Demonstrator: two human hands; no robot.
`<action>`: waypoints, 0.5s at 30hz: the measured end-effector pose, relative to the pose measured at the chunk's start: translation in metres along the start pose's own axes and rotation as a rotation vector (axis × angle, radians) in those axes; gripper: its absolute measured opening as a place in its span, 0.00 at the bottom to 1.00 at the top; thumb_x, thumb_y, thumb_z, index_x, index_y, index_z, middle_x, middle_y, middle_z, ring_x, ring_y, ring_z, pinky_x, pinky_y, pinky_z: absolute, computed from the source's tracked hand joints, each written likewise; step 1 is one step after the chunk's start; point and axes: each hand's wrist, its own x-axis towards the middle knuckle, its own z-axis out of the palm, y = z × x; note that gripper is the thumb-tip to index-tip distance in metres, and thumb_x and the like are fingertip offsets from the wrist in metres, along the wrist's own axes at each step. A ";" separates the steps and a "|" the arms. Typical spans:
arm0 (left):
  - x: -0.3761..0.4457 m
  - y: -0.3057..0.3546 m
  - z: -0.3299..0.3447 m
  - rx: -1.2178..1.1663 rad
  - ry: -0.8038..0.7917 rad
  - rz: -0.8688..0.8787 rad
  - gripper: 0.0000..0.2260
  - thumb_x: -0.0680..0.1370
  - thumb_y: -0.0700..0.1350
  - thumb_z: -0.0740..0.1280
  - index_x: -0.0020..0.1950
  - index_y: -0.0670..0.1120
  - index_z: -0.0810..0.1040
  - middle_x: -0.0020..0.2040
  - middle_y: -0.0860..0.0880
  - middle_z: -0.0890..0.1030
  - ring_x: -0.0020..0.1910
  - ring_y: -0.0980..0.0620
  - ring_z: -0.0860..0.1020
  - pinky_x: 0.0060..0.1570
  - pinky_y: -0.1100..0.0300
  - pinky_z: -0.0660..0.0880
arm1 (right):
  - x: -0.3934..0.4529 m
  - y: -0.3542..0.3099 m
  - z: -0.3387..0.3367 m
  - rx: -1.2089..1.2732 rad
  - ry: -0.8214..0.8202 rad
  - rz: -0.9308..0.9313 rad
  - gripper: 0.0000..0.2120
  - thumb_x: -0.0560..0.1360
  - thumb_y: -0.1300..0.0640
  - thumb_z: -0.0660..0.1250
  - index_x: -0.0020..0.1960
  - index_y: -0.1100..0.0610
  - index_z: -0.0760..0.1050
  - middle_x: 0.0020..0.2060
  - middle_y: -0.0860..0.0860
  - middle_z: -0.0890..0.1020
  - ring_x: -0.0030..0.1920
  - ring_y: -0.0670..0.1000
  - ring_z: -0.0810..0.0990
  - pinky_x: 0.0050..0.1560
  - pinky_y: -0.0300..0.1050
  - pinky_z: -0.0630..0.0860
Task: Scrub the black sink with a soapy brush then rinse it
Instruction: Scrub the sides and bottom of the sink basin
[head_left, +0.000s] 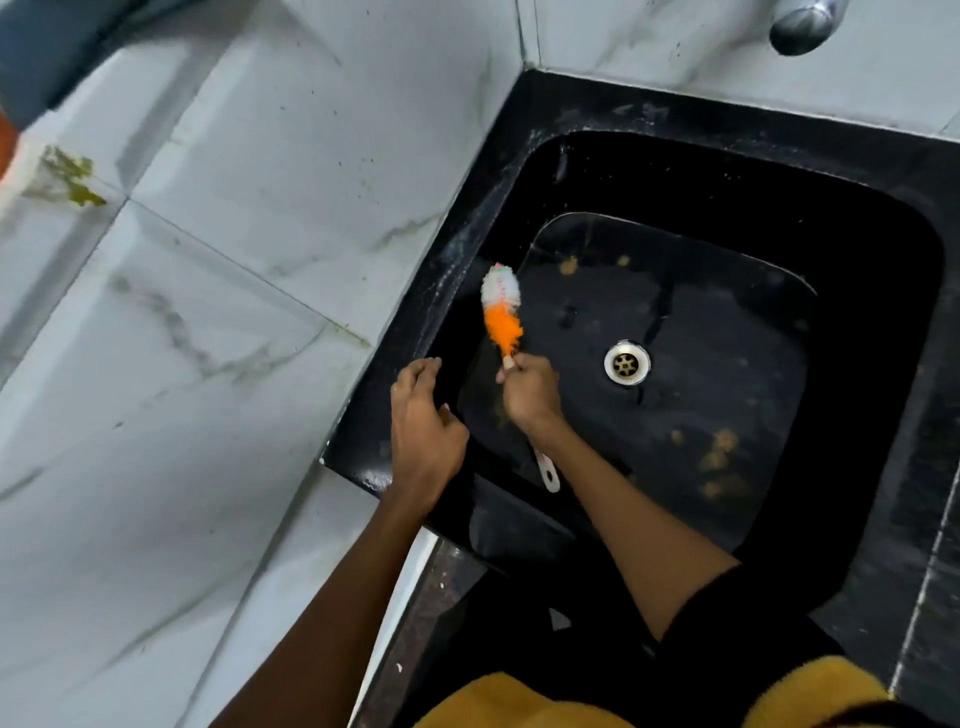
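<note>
Brush (503, 312) sits in your right hand (529, 396), fingers wrapped tight round the handle, white and orange bristles up against the left inner wall of the black sink (613, 156). Your left hand (423, 423) rests on the sink's left rim, fingers loosely bent, holding nothing. Drain (627, 362) sits just right of the brush.

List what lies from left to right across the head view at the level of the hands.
Marble-look tiles → left hand on the sink rim → right hand holding the brush → drain.
</note>
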 end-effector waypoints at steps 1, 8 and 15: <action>0.005 0.001 0.000 0.004 -0.002 0.023 0.29 0.70 0.29 0.63 0.72 0.39 0.71 0.70 0.46 0.70 0.71 0.49 0.66 0.67 0.66 0.60 | 0.005 -0.004 0.010 0.000 0.026 -0.002 0.13 0.78 0.61 0.60 0.38 0.67 0.74 0.31 0.55 0.74 0.32 0.51 0.70 0.32 0.42 0.63; 0.056 0.004 -0.003 0.017 -0.015 0.166 0.30 0.68 0.27 0.61 0.71 0.39 0.72 0.70 0.46 0.72 0.70 0.49 0.68 0.69 0.69 0.59 | 0.023 -0.001 0.037 -0.058 0.109 0.047 0.16 0.78 0.58 0.59 0.32 0.59 0.67 0.30 0.53 0.74 0.33 0.55 0.70 0.35 0.43 0.64; 0.075 0.007 -0.002 0.023 -0.029 0.227 0.30 0.68 0.27 0.61 0.71 0.39 0.73 0.69 0.46 0.73 0.69 0.49 0.69 0.68 0.73 0.58 | 0.035 -0.004 0.041 -0.077 0.136 0.118 0.11 0.78 0.59 0.60 0.40 0.63 0.75 0.33 0.52 0.75 0.34 0.55 0.72 0.36 0.44 0.68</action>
